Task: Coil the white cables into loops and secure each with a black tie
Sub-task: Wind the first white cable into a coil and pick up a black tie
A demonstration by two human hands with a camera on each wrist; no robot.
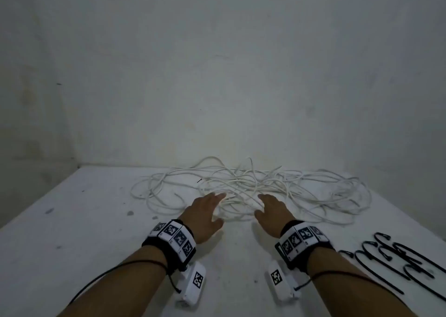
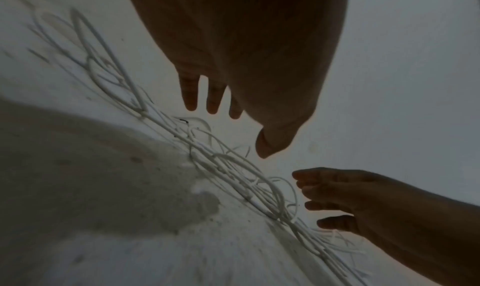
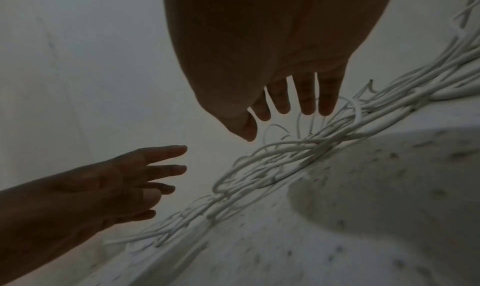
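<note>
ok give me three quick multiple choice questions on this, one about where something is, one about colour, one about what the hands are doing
1. Where do the black ties lie on the table?
A. beside the right forearm
B. under the left hand
C. on top of the cables

2. What colour are the tangled cables?
A. black
B. white
C. red

3. How are the left hand and right hand?
A. both open over the cables
B. each gripping a tie
C. both fists on bare table

Answers: 1 A, the ties sit apart at the near right. 2 B, the whole pile is white. 3 A, both wrist views show spread fingers holding nothing.
</note>
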